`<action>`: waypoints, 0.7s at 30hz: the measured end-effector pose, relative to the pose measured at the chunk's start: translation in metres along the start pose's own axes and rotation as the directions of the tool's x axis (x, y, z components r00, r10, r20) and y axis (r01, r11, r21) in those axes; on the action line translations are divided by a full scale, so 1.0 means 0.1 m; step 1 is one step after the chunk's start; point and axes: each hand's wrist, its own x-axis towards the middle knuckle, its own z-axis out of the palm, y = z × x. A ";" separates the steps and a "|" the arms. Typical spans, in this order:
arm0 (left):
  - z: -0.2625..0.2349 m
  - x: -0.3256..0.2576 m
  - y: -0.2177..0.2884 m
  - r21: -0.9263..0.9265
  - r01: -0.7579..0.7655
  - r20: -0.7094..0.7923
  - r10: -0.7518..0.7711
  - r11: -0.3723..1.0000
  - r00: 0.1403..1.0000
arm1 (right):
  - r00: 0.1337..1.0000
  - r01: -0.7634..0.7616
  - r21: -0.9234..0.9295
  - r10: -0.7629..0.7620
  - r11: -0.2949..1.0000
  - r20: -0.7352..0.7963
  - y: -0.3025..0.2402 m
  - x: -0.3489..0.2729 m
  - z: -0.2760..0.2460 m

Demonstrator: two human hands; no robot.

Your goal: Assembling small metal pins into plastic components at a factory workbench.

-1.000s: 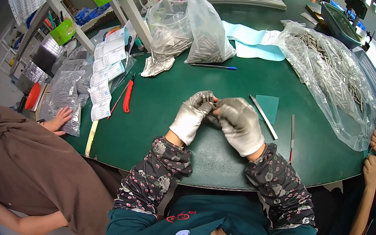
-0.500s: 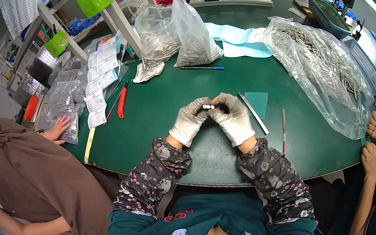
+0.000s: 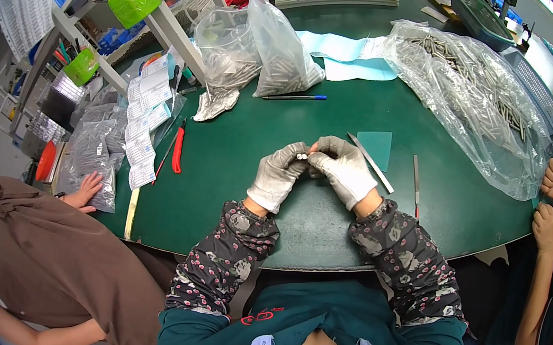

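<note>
Both of my hands wear pale work gloves and meet over the middle of the green table. Small metal rods, their bright round ends showing, are held between the fingertips of my left hand, which is closed. Right beside it, my right hand is closed too, its bare-looking fingertips pinched against the rods. The gloves hide most of the rods' length. Just right of my right hand lie a flat grey-white strip and a square green sheet.
A thin file-like tool lies to the right. Clear bags of metal rods stand and lie at the back, near a blue pen. A red-handled cutter rests left. Co-workers' hands are at the left and right edges.
Fewer bright rod ends show between my fingertips now. My fingers have shifted slightly around them; the whole view has moved a little.
</note>
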 end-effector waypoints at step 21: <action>0.02 0.01 -0.01 0.039 -0.011 -0.015 0.012 0.999 1.000 | 0.997 -0.076 0.095 0.073 0.993 0.035 0.02 -0.02 -0.05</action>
